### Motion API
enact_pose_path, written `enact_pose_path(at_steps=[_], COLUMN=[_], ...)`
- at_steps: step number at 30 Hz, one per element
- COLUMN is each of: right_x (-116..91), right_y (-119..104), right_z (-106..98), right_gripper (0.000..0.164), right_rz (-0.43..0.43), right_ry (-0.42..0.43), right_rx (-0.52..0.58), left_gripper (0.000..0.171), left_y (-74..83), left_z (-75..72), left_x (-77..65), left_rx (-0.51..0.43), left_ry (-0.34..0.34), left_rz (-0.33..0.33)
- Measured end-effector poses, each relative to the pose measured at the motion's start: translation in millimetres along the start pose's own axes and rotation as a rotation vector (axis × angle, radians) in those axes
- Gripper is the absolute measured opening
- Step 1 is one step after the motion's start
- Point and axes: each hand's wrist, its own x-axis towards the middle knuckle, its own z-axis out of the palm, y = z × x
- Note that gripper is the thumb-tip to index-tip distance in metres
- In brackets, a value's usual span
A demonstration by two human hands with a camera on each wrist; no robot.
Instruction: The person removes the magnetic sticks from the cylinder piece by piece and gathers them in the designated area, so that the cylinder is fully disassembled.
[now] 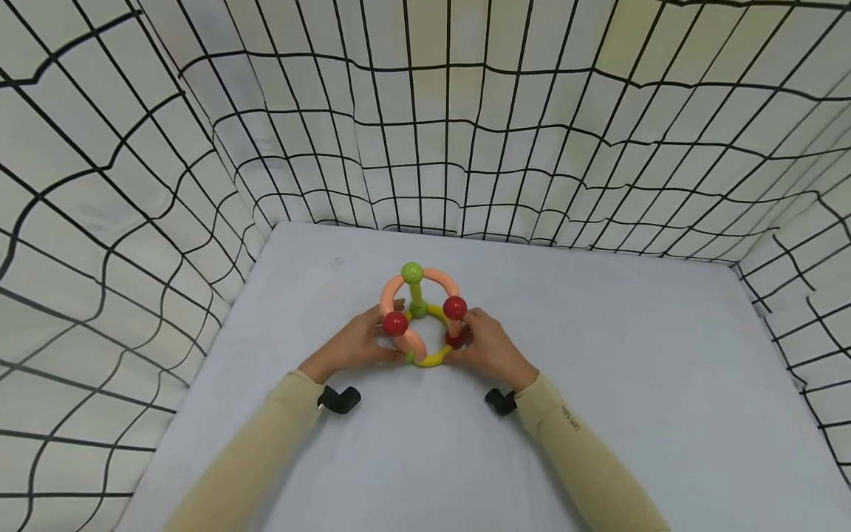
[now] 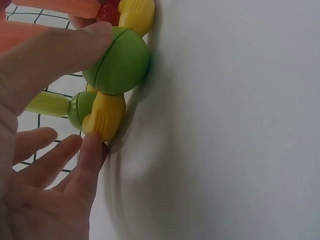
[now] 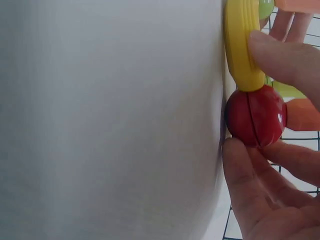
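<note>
A ball-and-rod building toy (image 1: 435, 361) stands on the white surface, with a yellow ring at its base and curved orange rods above. Its top is a green ball (image 1: 411, 273); two red balls sit lower at the sides. My left hand (image 1: 364, 340) grips the left side, thumb on a green ball (image 2: 122, 62) and fingertips against a yellow piece (image 2: 107, 117). On the opposite side my right hand (image 1: 492, 347) holds the base, its thumb on a curved yellow rod (image 3: 242, 45) and fingers touching a red ball (image 3: 255, 117). Some fingers are hidden behind the toy.
Black netting (image 1: 432, 125) over pale walls encloses the back and both sides of the white table (image 1: 631, 369). A black wrist device (image 1: 340, 400) sits at the left cuff, and another black device (image 1: 500, 402) at the right cuff.
</note>
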Motion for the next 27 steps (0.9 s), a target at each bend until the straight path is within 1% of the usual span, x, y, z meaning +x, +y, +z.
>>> enact_pose_path(at_steps=[3, 7, 10, 14, 18, 20, 23, 25, 26, 27], right_x=[1, 3, 5, 6, 4, 1, -4, -8, -11, -14], right_y=[0, 1, 3, 4, 5, 5, 6, 6, 7, 7], right_z=[-4, -9, -10, -10, -11, -13, -21, -28, -32, -37], right_gripper=[0.035, 0.033, 0.032, 0.031, 0.033, 0.04, 0.061, 0.074, 0.078, 0.079], right_rz=[-0.014, -0.037, -0.057, -0.061, -0.045, -0.024, 0.012, 0.019, 0.014, 0.008], right_ry=[-0.02, -0.051, -0.064, -0.069, -0.07, -0.066, -0.05, -0.024, -0.006, 0.018], right_rx=[0.004, 0.001, -0.002, 0.006, 0.015, 0.026, 0.031, 0.033, 0.028, 0.027], left_gripper=[0.101, 0.085, 0.072, 0.072, 0.075, 0.08, 0.087, 0.089, 0.088, 0.085], left_y=[2.1, 1.7, 0.7, -0.2, 0.6, 1.5, 4.9, 9.2, 12.8, 16.9], left_z=[1.2, 4.1, 6.1, 8.6, 9.4, 7.9, 2.4, -3.2, -6.3, -9.5], left_x=[-1.4, -3.4, -4.4, -6.7, -14.6, -21.2, -32.1, -39.5, -43.3, -47.0], left_rx=[0.001, 0.005, 0.004, 0.009, 0.037, 0.037, 0.036, 0.034, 0.043, 0.052], left_ry=[-0.013, -0.002, 0.016, 0.037, 0.06, 0.081, 0.129, 0.179, 0.208, 0.242], left_rz=[-0.017, -0.025, -0.004, -0.008, -0.065, -0.091, -0.106, -0.088, -0.074, -0.056])
